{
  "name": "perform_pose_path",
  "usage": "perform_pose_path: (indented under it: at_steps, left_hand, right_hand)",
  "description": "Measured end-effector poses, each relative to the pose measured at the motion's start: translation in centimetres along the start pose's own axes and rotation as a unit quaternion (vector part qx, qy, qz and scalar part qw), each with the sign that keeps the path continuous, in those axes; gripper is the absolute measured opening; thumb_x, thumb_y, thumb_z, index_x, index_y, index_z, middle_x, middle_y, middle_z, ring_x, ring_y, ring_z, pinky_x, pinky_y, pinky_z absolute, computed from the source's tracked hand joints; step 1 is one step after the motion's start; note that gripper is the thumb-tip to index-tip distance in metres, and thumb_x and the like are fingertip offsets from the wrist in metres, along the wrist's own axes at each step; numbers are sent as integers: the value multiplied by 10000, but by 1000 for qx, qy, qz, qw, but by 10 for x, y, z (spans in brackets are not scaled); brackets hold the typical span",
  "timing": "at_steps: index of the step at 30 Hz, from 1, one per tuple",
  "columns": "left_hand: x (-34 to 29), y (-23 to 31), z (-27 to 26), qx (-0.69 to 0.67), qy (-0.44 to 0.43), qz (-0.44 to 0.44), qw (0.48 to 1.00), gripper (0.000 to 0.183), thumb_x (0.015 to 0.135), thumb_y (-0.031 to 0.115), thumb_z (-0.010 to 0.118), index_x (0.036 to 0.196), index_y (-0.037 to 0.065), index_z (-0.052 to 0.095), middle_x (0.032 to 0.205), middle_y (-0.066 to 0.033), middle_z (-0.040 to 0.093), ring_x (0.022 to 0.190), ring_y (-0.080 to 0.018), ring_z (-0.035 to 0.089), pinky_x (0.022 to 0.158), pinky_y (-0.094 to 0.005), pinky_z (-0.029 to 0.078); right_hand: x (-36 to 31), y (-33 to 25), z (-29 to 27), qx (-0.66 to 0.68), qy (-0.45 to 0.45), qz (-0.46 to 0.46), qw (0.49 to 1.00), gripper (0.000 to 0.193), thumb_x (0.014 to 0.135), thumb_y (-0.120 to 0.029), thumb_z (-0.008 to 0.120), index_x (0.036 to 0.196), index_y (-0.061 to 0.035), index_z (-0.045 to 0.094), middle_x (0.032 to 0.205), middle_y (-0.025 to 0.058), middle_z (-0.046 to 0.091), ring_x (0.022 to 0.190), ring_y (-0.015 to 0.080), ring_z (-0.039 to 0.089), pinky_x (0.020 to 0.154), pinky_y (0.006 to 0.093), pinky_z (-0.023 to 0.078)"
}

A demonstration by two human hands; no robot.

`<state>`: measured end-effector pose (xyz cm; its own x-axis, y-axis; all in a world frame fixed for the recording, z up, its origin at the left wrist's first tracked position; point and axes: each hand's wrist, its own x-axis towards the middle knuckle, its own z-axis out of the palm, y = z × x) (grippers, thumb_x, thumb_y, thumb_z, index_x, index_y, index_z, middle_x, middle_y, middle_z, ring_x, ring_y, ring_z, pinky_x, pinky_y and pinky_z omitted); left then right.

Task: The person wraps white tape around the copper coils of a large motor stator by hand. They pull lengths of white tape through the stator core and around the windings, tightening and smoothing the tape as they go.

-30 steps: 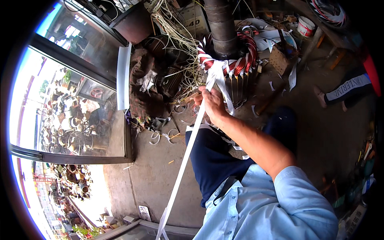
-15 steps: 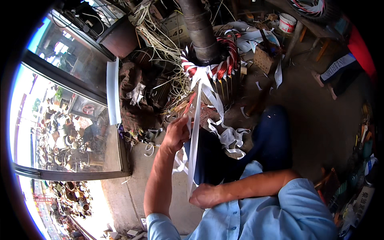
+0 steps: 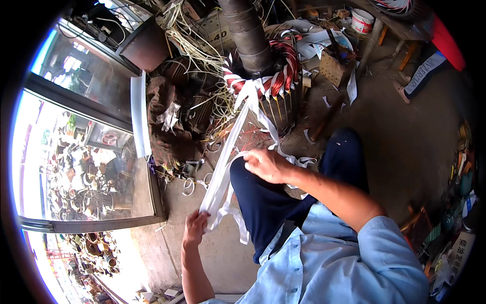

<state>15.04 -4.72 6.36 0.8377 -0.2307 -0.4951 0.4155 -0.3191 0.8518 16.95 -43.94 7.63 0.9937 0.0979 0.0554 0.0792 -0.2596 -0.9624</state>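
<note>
A motor stator (image 3: 278,114) stands ahead of me, its red copper winding (image 3: 290,71) spirally wrapped in white tape. From the front of the winding, white cloth tape (image 3: 229,147) stretches down toward me in long strands. My left hand (image 3: 195,228) is closed on the lower end of the stretched tape, low on the left. Above my knee, my right hand (image 3: 267,165) pinches a strand of the tape between thumb and fingers. Loose tape hangs between my hands, and more lies curled on the floor behind my right hand.
A thick dark column (image 3: 245,33) rises through the winding. Tangled pale wires (image 3: 185,38) and a brown cloth (image 3: 169,121) lie left of the stator. A glazed door (image 3: 91,167) stands at the left. Another person's leg (image 3: 428,73) shows at the right, beyond a perforated block (image 3: 331,70).
My left hand has moved down and left, drawing the tape out slantwise. My right hand has come up from near my lap to above the knee.
</note>
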Motion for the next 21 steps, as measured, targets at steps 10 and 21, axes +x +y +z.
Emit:
perform_pose_path:
  at_steps: [10, 21]
  left_hand:
    - [-371, -316, -137, -25, 407, -399, 821, 227, 892, 230, 607, 866, 14, 671, 625, -41, 551, 449, -173, 493, 386, -356, 375]
    - [17, -1, 20, -130, 94, -162, 974, 306, 1022, 288, 506, 891, 30, 605, 717, -93, 645, 405, -72, 362, 358, -238, 259]
  right_hand:
    - [86, -13, 16, 425, 190, 53, 883, 396, 1035, -288, 560, 1292, 6, 498, 970, 90, 676, 832, 149, 657, 674, 272, 526]
    - [-93, -65, 96, -81, -192, -240, 948, 94, 925, -127, 535, 885, -44, 554, 632, 183, 613, 551, 376, 636, 493, 483, 489]
